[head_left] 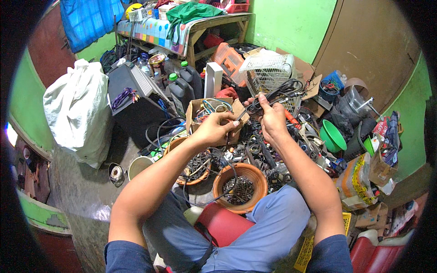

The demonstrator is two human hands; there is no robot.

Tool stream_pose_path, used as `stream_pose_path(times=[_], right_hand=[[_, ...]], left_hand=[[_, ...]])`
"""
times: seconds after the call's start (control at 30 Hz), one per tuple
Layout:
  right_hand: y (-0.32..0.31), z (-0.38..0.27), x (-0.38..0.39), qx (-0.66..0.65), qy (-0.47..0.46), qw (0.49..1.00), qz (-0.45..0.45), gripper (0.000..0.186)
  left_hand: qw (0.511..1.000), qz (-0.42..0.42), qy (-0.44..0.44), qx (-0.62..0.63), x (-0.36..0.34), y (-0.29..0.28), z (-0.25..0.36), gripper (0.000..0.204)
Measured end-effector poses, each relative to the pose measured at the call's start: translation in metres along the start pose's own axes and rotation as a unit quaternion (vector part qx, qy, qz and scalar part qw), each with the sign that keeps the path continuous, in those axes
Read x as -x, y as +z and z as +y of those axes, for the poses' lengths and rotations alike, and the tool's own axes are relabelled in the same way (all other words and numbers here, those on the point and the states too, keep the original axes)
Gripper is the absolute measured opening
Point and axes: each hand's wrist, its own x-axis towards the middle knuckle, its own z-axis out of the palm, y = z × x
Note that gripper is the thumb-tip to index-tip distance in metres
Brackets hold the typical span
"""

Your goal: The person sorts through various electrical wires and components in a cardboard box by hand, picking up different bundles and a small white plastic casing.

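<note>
A bundle of black cable (pixel 287 90) is gripped in my right hand (pixel 273 119), its loops sticking out beyond the fingers. My left hand (pixel 215 129) pinches a dark length of the same cable close to the right hand. From the left hand a loose black strand seems to hang down in a loop over the bowls. Just behind the left hand stands a cardboard box (pixel 195 109) with coloured wires in it. Below my hands are a clay-coloured bowl (pixel 263 182) full of small dark screws or bolts and another bowl (pixel 200 178) heaped with cables.
A white sack (pixel 79 113) and a dark cabinet-like case (pixel 132 98) stand at left. Dark jugs (pixel 182 88) with green caps are behind the box. Loose metal parts cover the floor ahead. A green bowl (pixel 333 136) and a taped parcel (pixel 355 178) lie at right.
</note>
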Motion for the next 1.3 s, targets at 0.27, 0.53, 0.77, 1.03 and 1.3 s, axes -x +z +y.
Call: stream_pose_path(times=[0.27,0.53,0.77,1.03,1.3], right_hand=[[-0.011,-0.003,-0.011,0.141,-0.104,0.984,0.041,0.030],[-0.013,-0.010,0.004,0.426,-0.198,0.872,-0.142,0.017],[-0.010,-0.019,0.015,0.564,-0.258,0.753,-0.220,0.039],[-0.005,-0.030,0.022,0.600,-0.278,0.706,-0.254,0.024],[0.001,-0.036,0.028,0.627,-0.328,0.655,-0.263,0.029]], left_hand=[[0.998,0.019,0.015,-0.056,0.000,-0.003,-0.005,0.029],[0.998,0.025,0.002,-0.050,-0.002,-0.014,0.004,0.028],[0.958,0.076,-0.067,0.267,-0.008,-0.038,0.005,0.089],[0.995,0.103,-0.014,0.010,0.002,-0.037,0.015,0.051],[0.992,0.120,-0.016,-0.021,-0.005,-0.044,0.006,0.026]])
